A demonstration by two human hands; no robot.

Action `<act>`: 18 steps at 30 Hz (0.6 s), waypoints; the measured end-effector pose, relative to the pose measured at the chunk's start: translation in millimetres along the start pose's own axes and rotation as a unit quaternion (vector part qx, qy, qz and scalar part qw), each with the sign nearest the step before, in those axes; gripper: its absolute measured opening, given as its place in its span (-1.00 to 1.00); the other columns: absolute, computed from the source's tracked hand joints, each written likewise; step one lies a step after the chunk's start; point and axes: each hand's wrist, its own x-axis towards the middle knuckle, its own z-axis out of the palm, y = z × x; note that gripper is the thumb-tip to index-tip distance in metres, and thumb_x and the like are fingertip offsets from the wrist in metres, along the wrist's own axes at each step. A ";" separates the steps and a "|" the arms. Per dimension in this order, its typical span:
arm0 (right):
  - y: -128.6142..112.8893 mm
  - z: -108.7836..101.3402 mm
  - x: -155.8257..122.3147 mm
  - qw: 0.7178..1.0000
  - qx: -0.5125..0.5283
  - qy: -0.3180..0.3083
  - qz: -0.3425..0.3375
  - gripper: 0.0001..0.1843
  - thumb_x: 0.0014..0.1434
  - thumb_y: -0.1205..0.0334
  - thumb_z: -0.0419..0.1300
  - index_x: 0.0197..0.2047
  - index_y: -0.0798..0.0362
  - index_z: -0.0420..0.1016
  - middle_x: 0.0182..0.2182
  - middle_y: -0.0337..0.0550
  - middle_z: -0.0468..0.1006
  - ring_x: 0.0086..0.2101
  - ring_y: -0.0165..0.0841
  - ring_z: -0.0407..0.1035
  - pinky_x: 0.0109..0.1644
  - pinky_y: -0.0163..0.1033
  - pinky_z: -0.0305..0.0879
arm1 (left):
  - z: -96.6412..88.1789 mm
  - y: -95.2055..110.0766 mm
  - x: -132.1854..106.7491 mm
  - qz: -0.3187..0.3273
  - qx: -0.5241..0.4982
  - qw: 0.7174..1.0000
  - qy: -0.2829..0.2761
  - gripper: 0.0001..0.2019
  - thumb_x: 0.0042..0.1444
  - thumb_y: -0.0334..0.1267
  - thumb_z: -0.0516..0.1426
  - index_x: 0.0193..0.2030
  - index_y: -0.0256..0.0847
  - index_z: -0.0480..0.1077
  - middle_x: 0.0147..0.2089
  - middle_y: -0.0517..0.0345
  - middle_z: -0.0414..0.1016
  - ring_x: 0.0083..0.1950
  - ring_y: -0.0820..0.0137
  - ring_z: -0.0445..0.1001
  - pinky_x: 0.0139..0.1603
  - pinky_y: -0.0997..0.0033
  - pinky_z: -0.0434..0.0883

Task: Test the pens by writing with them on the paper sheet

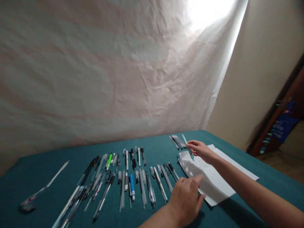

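Observation:
My right hand [199,150] pinches a slim pale-green pen [191,155] above the far left part of some paper sheets [215,190]. The pen is tilted, its lower end towards the handwriting on the top sheet. Nearer to me, my left hand [182,198] hovers by the left edge of the sheets. Its thumb and forefinger are apart, slightly blurred, and I see nothing held between them. Just left of this hand lie a white pen [160,184] and several clear pen parts [167,179].
Pens, caps and clear barrels lie in rows across the green tablecloth [95,152], among them a blue pen [132,186] and a green one [109,161]. A small bunch of pens [177,142] sits behind the paper. Far left is a long clear wrapper [45,188].

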 end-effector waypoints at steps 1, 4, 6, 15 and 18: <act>3.9 -3.3 21.0 0.999 -0.027 0.017 0.006 -0.63 0.06 0.04 0.08 -0.16 0.14 0.38 -0.48 -0.20 0.45 -0.55 -0.49 0.28 -0.53 -0.42 0.15 | 0.0 -0.1 -0.1 0.002 0.006 1.000 -0.003 -0.53 0.06 -0.32 0.01 0.13 -0.20 -0.01 -0.10 0.01 0.35 -0.14 0.30 0.33 -0.09 0.22 0.24; 18.5 -9.6 75.2 0.995 -0.089 0.043 0.030 -0.71 0.08 0.16 0.11 -0.20 0.19 0.42 -0.33 -0.09 0.49 -0.36 -0.37 0.37 -0.34 -0.36 0.26 | 0.2 -1.9 0.0 0.007 0.016 1.000 -0.012 -0.58 0.04 -0.37 -0.02 0.08 -0.20 0.05 -0.11 0.01 0.36 -0.15 0.32 0.33 -0.12 0.25 0.24; 29.5 -9.7 99.8 0.988 -0.138 0.050 0.053 -0.71 0.13 0.18 0.08 -0.14 0.18 0.37 -0.20 -0.08 0.44 -0.25 -0.32 0.35 -0.21 -0.24 0.30 | 1.7 -5.2 0.3 0.009 0.018 1.000 -0.018 -0.60 0.03 -0.39 -0.02 0.06 -0.20 0.07 -0.12 0.03 0.36 -0.17 0.33 0.33 -0.14 0.28 0.24; 62.3 6.5 144.4 0.955 -0.280 0.009 0.098 -0.71 0.16 0.20 0.05 -0.05 0.10 0.29 -0.09 -0.11 0.35 -0.17 -0.31 0.31 -0.15 -0.14 0.30 | 10.4 -25.8 2.7 0.001 0.027 1.000 -0.008 -0.57 -0.09 -0.40 0.01 -0.01 -0.19 0.11 -0.16 0.07 0.38 -0.17 0.30 0.34 -0.20 0.28 0.23; 65.9 11.2 146.7 0.950 -0.296 -0.004 0.095 -0.71 0.16 0.20 0.05 -0.05 0.10 0.29 -0.09 -0.11 0.35 -0.17 -0.31 0.31 -0.15 -0.14 0.30 | 11.1 -28.0 2.9 -0.006 0.020 1.000 -0.005 -0.57 -0.09 -0.40 0.01 -0.01 -0.18 0.11 -0.16 0.07 0.38 -0.17 0.30 0.34 -0.19 0.29 0.23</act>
